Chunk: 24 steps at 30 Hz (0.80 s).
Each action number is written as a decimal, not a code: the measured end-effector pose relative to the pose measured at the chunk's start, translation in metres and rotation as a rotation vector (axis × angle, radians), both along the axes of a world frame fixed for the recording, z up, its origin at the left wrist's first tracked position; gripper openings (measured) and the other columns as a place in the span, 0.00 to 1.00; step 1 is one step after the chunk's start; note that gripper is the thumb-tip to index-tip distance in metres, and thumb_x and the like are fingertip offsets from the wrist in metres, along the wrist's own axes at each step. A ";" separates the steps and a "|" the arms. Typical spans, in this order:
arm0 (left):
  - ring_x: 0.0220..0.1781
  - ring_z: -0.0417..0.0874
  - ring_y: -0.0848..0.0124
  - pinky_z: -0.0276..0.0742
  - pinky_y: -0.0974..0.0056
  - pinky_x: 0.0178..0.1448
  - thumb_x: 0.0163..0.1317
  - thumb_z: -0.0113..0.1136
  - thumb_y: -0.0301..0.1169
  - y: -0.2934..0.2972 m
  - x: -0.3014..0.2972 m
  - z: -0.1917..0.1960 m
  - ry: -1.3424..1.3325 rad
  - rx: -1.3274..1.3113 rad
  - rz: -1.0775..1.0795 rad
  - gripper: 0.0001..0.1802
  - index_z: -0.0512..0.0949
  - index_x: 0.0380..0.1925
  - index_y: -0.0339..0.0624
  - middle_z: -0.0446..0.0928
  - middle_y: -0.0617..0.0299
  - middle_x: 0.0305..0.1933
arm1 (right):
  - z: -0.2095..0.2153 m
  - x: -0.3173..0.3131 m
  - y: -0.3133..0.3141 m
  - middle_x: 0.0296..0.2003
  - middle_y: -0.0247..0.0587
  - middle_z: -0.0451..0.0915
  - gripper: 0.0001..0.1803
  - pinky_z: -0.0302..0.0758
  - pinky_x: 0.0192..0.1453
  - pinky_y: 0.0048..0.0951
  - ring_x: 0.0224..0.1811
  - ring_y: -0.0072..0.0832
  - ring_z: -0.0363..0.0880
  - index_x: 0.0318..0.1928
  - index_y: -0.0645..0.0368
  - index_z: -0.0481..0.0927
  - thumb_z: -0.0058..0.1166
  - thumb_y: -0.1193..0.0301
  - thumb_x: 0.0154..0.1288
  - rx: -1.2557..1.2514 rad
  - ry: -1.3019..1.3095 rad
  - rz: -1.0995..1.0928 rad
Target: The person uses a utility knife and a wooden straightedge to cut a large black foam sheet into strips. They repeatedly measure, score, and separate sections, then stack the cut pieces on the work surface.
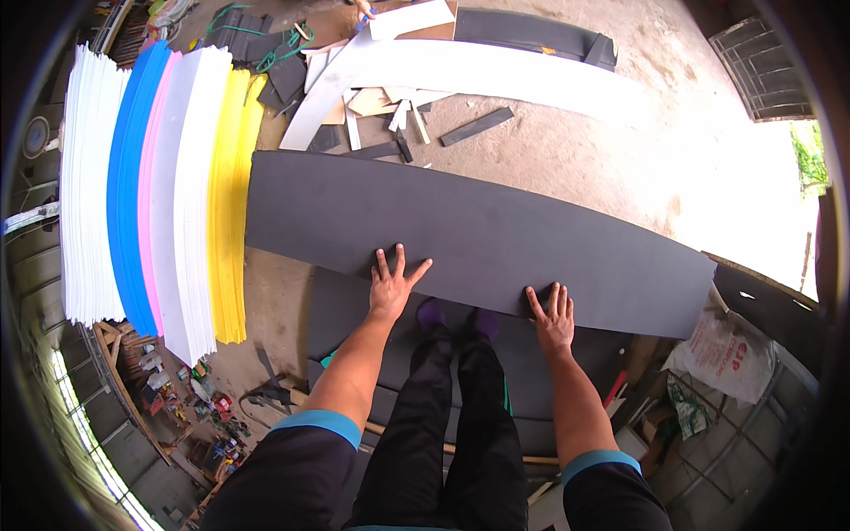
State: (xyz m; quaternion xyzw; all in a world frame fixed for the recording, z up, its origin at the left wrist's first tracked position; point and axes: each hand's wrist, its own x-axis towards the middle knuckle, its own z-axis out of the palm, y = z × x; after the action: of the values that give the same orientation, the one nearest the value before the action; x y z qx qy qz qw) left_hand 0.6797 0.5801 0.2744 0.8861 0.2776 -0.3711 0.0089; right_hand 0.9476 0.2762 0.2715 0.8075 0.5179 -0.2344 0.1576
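Note:
A long dark grey sheet (478, 230) stretches across the middle of the head view, flat and smooth. Its left end meets a tall stack of foam-like sheets. My left hand (395, 285) rests on its near edge, fingers spread on the surface. Farther right, my right hand (553, 317) lies on the same edge with its fingers stretched out. Neither hand is wrapped round anything. Beneath the sheet, next to my feet, is another dark flat surface (354, 310).
Stacked sheets in white, blue (133, 186), pink and yellow (232, 203) stand at left. Beyond lie white sheets (496, 71), dark offcuts (478, 126) and another person's hand (365, 9). A white sack (722, 350) sits at right; clutter (212, 407) lies lower left.

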 end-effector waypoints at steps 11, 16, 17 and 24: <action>0.83 0.59 0.33 0.74 0.48 0.79 0.69 0.66 0.26 0.031 0.040 0.045 0.147 -0.232 0.176 0.58 0.41 0.81 0.97 0.38 0.58 0.90 | 0.045 0.003 0.039 0.85 0.57 0.46 0.52 0.57 0.85 0.52 0.87 0.52 0.46 0.85 0.18 0.45 0.61 0.68 0.70 -0.225 0.144 -0.158; 0.82 0.65 0.44 0.73 0.48 0.77 0.67 0.70 0.50 0.021 0.053 0.085 0.221 -0.341 0.246 0.44 0.62 0.81 0.71 0.61 0.57 0.84 | 0.067 0.004 0.057 0.82 0.53 0.55 0.51 0.64 0.80 0.48 0.86 0.50 0.50 0.85 0.23 0.49 0.64 0.56 0.69 -0.259 0.195 -0.233; 0.79 0.70 0.50 0.73 0.49 0.76 0.68 0.68 0.53 0.009 0.054 0.095 0.096 -0.449 0.335 0.39 0.70 0.77 0.59 0.70 0.54 0.78 | 0.074 -0.001 0.049 0.81 0.53 0.58 0.50 0.65 0.79 0.48 0.85 0.50 0.53 0.85 0.24 0.50 0.64 0.55 0.69 -0.243 0.207 -0.282; 0.52 0.91 0.55 0.84 0.53 0.59 0.66 0.72 0.47 -0.098 0.051 0.201 -0.415 -0.812 0.378 0.26 0.86 0.57 0.44 0.89 0.48 0.52 | 0.189 -0.058 -0.011 0.56 0.48 0.84 0.34 0.82 0.62 0.52 0.59 0.48 0.84 0.73 0.43 0.72 0.63 0.54 0.68 0.157 0.457 -0.522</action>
State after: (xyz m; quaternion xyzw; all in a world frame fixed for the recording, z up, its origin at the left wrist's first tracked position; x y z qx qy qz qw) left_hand 0.7309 0.4817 0.4752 0.8005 0.2588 -0.2569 0.4757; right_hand 0.8893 0.2654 0.4609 0.8490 0.3325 -0.4007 -0.0902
